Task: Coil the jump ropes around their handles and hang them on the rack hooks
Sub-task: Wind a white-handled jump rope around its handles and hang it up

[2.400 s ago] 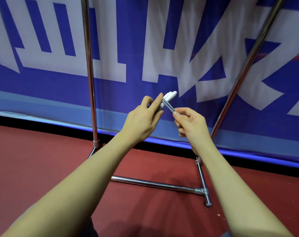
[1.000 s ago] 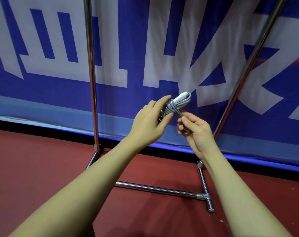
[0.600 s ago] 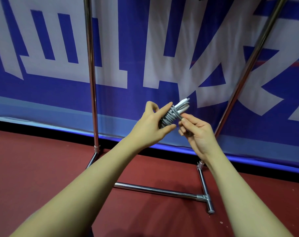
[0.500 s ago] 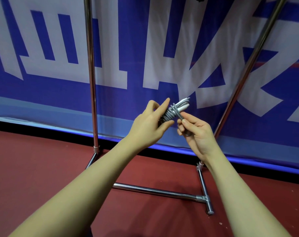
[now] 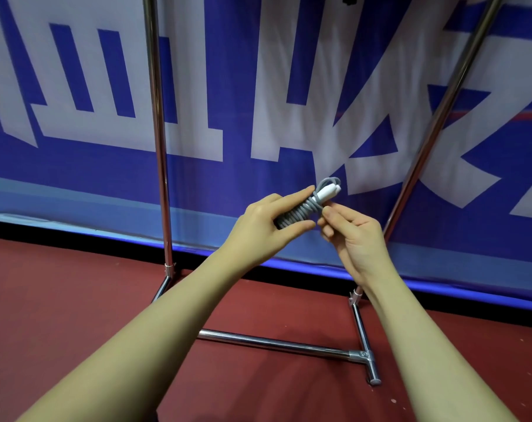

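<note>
A grey jump rope (image 5: 301, 210) is wound in tight turns round its white handles (image 5: 327, 192), whose tips stick out up and to the right with a small loop of rope above them. My left hand (image 5: 266, 222) grips the coiled bundle between thumb and fingers. My right hand (image 5: 353, 233) sits just right of the bundle, fingertips pinching the rope's last turn near the handle tips. Both hands hover at mid-height in front of the chrome rack (image 5: 158, 147). No hooks are in view.
The rack's two uprights (image 5: 435, 123) rise out of view; its low crossbar (image 5: 274, 344) and right foot (image 5: 370, 365) lie on the red floor (image 5: 60, 315). A blue banner with big white letters (image 5: 258, 86) hangs right behind the rack.
The loose rope end that my right hand was leading round the handles is now wound in; the coil looks tighter and fuller. Both hands have drifted slightly right.
</note>
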